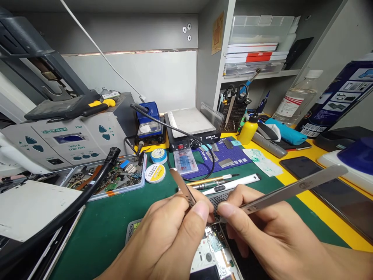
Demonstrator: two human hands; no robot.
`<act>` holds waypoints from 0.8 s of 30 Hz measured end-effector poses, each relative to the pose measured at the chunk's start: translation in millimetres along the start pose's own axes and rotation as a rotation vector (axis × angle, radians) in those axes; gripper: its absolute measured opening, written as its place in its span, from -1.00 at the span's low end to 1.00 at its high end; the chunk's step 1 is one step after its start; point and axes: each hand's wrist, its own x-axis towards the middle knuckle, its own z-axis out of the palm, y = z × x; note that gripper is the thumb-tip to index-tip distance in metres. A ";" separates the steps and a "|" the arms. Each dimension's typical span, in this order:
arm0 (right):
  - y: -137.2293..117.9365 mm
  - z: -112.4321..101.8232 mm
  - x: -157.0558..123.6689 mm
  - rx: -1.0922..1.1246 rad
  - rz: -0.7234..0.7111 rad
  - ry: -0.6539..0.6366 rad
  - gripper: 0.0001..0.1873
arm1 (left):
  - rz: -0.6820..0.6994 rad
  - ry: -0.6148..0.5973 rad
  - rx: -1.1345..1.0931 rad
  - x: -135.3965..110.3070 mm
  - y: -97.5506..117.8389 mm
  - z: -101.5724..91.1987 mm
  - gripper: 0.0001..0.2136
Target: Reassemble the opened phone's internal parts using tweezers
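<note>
My left hand (pixel 175 233) is closed, with thumb and forefinger pinching a thin, flat metal pry tool (pixel 182 186) whose rounded end points up and away. My right hand (pixel 262 229) grips a second flat metal pry tool (pixel 294 190), its rounded end reaching up to the right. The working ends of both tools are hidden by my fingers. Below and between the hands lies an opened phone (pixel 214 254), its circuit board and inner parts exposed. Under it is a grey holder with a honeycomb pattern (pixel 220 200), partly covered by my hands.
Beyond the hands lie a white pen-like tool (pixel 233 184) and slim screwdrivers (pixel 208 181). Two round tins (pixel 155 172) stand near a heating plate (pixel 192 124). A black hose (pixel 96 186) crosses the left side, over a tray of boards (pixel 116 175). A dark phone (pixel 329 194) lies right.
</note>
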 end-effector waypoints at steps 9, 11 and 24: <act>-2.6 0.2 1.0 0.004 -0.020 0.027 -0.65 | -0.131 0.010 0.043 -5.3 -3.6 1.4 -0.71; -2.2 0.7 0.7 0.005 -0.007 0.029 -0.67 | -0.120 0.040 0.019 -6.5 -3.7 1.1 -0.69; -0.1 2.7 -0.4 -0.037 0.037 0.042 -0.63 | -0.077 0.064 -0.348 -1.4 0.2 -10.2 -0.36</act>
